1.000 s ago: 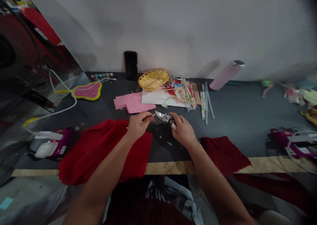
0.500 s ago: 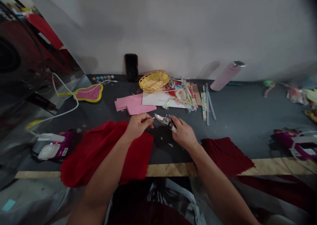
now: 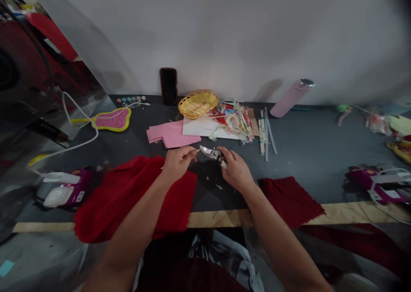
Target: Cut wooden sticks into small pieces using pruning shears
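One thin pale stick (image 3: 198, 150) is pinched between the fingers of the left hand (image 3: 177, 162); the fingers of the right hand (image 3: 236, 171) wrap one pair of white-handled silver metal shears (image 3: 210, 152), blades just beside the stick's tip; both forearms (image 3: 141, 215) reach forward, converging above the grey desk (image 3: 308, 150); two red cloths (image 3: 123, 189), one bright, one dark, lie near them.
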A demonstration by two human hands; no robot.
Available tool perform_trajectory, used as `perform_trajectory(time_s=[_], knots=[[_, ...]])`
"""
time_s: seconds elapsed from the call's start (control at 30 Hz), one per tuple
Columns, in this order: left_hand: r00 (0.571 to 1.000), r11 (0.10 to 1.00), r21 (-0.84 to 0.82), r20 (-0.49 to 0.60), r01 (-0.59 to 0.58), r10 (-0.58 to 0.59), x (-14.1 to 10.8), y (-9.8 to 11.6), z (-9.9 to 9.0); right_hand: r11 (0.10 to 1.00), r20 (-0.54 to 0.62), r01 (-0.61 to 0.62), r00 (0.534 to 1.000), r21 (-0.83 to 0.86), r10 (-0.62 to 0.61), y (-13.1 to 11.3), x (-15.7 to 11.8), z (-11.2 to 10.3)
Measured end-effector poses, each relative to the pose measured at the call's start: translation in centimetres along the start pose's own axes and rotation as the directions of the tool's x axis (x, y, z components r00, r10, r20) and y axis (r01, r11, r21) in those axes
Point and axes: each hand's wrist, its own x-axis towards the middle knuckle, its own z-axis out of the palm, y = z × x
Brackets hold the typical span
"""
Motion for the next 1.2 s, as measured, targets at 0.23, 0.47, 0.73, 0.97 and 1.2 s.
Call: perform_trajectory(time_s=[0.23,0.47,0.73,0.97,1.2], knots=[[0.985,0.987,-0.158,0.172,0.028,-0.001,0.1,0.1,-0.8,0.997,-0.002,0.047,0.999,0.053,-0.047,0.1,0.0,-0.3],[0.988,0.987,-0.151,0.148,0.055,-0.033,0.3,-0.5,-1.1,0.998,0.06,-0.044,0.997,0.053,0.041,-1.0,-0.2,-0.6],[0.998,0.994,-0.099,-0.048,0.044,-0.049,0.4,-0.9,0.2,0.995,0.027,-0.098,0.995,0.024,0.098,-0.8,-0.1,0.0],[0.998,0.978,-0.201,0.009,0.058,-0.057,0.2,-0.3,-0.2,1.0,0.016,-0.02,1.0,0.014,0.019,-0.3,-0.1,-0.2],[0.995,0.953,-0.288,0.071,0.089,-0.072,0.0,-0.3,-0.2,0.995,-0.079,-0.003,0.997,0.096,0.011,-0.5,-0.1,0.1]])
